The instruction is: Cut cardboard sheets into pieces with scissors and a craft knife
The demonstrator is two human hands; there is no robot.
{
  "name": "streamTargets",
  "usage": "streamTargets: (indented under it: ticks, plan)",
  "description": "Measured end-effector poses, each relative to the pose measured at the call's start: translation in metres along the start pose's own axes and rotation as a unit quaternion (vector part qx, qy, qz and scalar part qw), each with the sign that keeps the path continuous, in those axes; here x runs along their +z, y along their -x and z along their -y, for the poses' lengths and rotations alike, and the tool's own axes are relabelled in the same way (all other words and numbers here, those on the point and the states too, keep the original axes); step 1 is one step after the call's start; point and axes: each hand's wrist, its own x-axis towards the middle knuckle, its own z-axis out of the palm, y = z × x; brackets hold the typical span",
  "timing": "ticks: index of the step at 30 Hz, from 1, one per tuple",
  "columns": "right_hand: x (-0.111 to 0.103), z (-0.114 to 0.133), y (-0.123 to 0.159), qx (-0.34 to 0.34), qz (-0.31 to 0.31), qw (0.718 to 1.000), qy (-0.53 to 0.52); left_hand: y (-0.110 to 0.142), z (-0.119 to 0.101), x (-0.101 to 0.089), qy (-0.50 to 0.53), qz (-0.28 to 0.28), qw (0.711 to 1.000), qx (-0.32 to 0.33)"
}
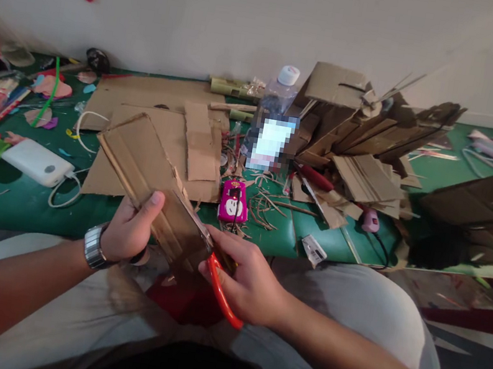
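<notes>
A long strip of brown cardboard (137, 160) slants across my lap in front of the table edge. My left hand (132, 228) grips it near its lower left side, thumb on top and fingers beneath. My right hand (243, 275) is closed on scissors with red-orange handles (222, 297). Their blades lie along the right edge of the cardboard, where the edge looks ragged. The far fingers of the right hand are hidden behind the handles. Just beyond the cardboard is a pink device (235, 201) with a dark cable.
Flat cardboard sheets (103, 164) lie on the green table (266, 238). A clear bottle (283, 93) and a blurred bright screen (272, 143) stand mid-table among thin scraps. Cardboard structures (333, 117) rise at the right. A white power bank (37, 162) with a cable sits left.
</notes>
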Motion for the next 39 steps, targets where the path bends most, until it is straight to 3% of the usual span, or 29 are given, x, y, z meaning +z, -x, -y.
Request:
streamTargets:
  ticks: [19, 29, 39]
  plan:
    - [0.006, 0.002, 0.0, 0.009, -0.009, 1.0, -0.002, 0.007, 0.006, 0.004, 0.03, -0.035, 0.998, -0.044]
    - [0.008, -0.001, 0.0, 0.011, -0.017, 1.0, -0.009, 0.01, 0.016, 0.011, 0.094, -0.019, 0.992, -0.081]
    - [0.006, 0.0, 0.001, 0.033, 0.023, 0.999, 0.023, 0.01, 0.014, 0.012, 0.056, -0.077, 0.988, -0.122]
